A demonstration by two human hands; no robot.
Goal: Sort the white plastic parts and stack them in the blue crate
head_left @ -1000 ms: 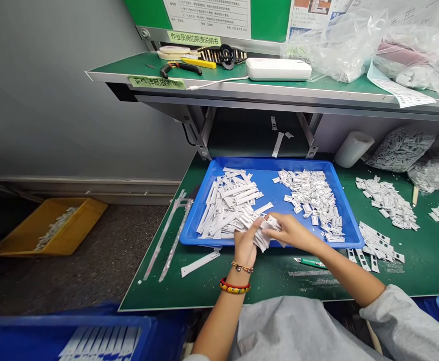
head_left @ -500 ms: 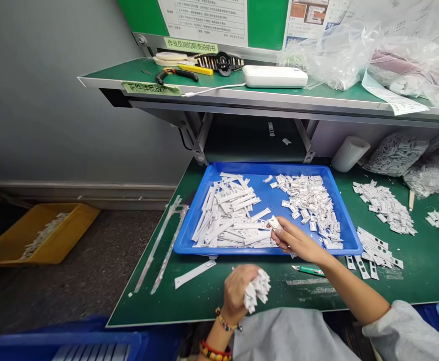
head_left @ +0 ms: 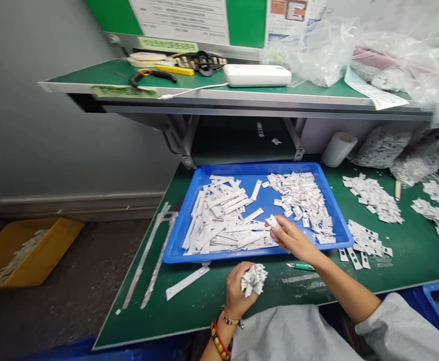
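Note:
My left hand [head_left: 236,291] is near the front of the green mat, closed around a crumpled bunch of white punched pieces [head_left: 254,280]. My right hand [head_left: 290,238] reaches over the front of the blue plastic tray [head_left: 257,256], pinching a small white piece [head_left: 272,221] between thumb and fingers. Long white strips [head_left: 219,220] lie heaped in the tray's left half. Small white pieces [head_left: 298,198] form a second heap at its right. Both hands are apart from each other.
Loose white pieces [head_left: 373,198] lie on the green mat [head_left: 403,260] right of the tray, beside a green-handled utility knife [head_left: 300,266]. A long white strip [head_left: 187,283] lies left. Overhead runs a shelf [head_left: 102,82] with tools. A yellow bin [head_left: 27,255] sits on the floor.
My left hand has drawn back from the tray toward me with the bunch of pieces. My right hand stays over the tray's front, and the view has swung slightly.

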